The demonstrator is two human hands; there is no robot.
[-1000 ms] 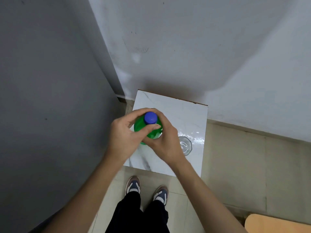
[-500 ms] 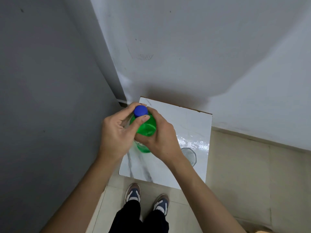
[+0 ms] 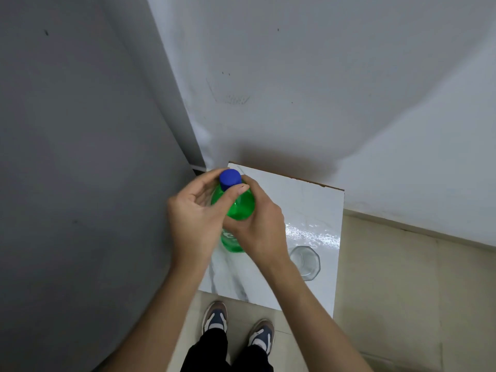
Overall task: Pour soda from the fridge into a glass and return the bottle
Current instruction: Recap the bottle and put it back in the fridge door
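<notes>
A green soda bottle with a blue cap is held upright above a small white marble-top table. My right hand wraps the bottle's body from the right. My left hand curls round the neck, its thumb and fingers pinching just below the cap. The cap sits on the bottle. An empty clear faceted glass stands on the table to the right of my right wrist, near the front edge.
A large grey surface rises close on the left. A white wall stands behind the table. Beige floor tiles lie to the right, and my two shoes are just below the table's front edge.
The bottle and both hands have shifted slightly left and away across the frames. The left thumb has slid along the bottle's neck below the cap. The glass has not moved.
</notes>
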